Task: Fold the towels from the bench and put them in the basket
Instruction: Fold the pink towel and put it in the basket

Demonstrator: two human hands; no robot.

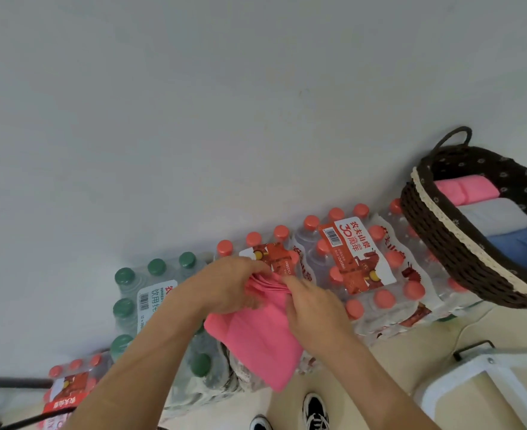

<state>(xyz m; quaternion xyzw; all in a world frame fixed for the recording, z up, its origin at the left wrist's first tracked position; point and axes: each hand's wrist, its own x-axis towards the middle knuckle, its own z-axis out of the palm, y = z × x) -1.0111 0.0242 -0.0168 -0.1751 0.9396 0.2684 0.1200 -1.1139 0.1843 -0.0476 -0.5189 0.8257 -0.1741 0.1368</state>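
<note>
A pink towel [256, 342], thin and smooth, is held over the shrink-wrapped bottle packs [349, 252]. Its top is gathered into tight pleats and its lower corner reaches past the packs' near edge. The left hand [225, 283] grips the pleated bunch with curled fingers [251, 265], and the right hand [315, 308] pinches it from the other side. On the right end of the packs sits an oval basket [442, 218] of dark woven cord with a cream lace trim, a loop handle and a dotted cloth lining. It holds three folded towels side by side: a pink bundle [467, 189], a grey bundle [492, 215] and a blue bundle [520, 243].
</note>
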